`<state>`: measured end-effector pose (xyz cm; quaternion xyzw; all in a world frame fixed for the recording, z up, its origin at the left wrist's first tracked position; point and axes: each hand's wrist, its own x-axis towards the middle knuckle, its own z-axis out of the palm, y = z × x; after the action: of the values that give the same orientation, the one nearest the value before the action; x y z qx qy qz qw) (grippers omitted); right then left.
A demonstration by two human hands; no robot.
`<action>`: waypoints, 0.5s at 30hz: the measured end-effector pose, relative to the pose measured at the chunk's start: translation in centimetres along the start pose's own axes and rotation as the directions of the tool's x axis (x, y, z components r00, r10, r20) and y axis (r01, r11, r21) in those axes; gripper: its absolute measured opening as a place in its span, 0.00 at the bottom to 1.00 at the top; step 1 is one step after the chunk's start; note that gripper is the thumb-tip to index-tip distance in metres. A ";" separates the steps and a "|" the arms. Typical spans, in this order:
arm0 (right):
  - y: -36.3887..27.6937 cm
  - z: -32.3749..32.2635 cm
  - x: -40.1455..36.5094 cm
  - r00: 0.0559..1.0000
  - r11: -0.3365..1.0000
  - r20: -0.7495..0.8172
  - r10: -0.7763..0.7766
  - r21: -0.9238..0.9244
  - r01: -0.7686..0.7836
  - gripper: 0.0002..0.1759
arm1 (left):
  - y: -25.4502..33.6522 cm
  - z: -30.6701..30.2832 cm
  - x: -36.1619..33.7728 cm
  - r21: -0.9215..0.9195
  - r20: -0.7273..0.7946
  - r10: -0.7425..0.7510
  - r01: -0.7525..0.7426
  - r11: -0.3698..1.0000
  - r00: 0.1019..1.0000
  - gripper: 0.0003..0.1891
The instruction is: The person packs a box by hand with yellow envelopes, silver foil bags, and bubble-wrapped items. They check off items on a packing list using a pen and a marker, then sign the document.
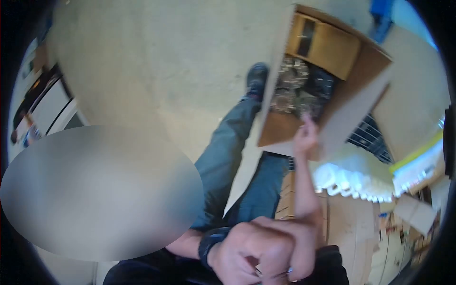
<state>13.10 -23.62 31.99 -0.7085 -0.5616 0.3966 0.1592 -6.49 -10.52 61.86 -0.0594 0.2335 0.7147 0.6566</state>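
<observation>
My right hand (306,138) reaches over the near edge of an open cardboard box (349,111), its index finger stretched toward the contents. Inside lie shiny, clear-looking round pieces (290,78), a dark plastic-like bundle (320,84) and a smaller brown carton (332,45) at the far end. Close to my body, my left hand (254,249) is closed, with a dark band (209,242) around its wrist. Its fingers curl near my right forearm; I cannot tell what they hold, if anything.
My legs (232,133) extend forward over the pale floor (156,57), left of the box. White plastic-looking items (351,173) and a dark gridded panel (370,137) are right of the box. A blue object (380,19) stands beyond it. A blurred patch hides the lower left.
</observation>
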 end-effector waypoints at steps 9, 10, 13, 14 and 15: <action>-8.9 -4.5 -3.6 0.935 0.864 0.033 0.354 0.371 -0.341 0.16 | 1.5 4.9 0.5 0.084 0.262 -0.148 0.130 0.988 0.954 0.17; -9.3 -5.2 -3.4 0.940 0.851 -0.008 0.341 0.426 -0.306 0.15 | 0.7 5.2 0.4 0.096 0.301 -0.162 0.140 0.986 0.940 0.18; -9.2 -6.0 -3.1 0.923 0.822 -0.135 0.360 0.514 -0.246 0.13 | -2.3 6.5 0.9 0.013 0.336 -0.183 0.189 0.982 0.924 0.15; -9.6 -6.6 -3.0 0.924 0.794 -0.158 0.348 0.573 -0.201 0.13 | -2.1 6.8 0.6 0.037 0.321 -0.294 0.299 0.954 0.900 0.14; -10.4 -7.6 -3.1 0.910 0.824 -0.189 0.370 0.518 -0.228 0.12 | -2.7 7.1 0.1 0.072 0.314 -0.364 0.360 0.930 0.877 0.13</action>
<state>11.58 -21.47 44.93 -0.7745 -0.2961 0.4401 0.3447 -2.30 -7.40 67.38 0.0191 0.1122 0.5781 0.8080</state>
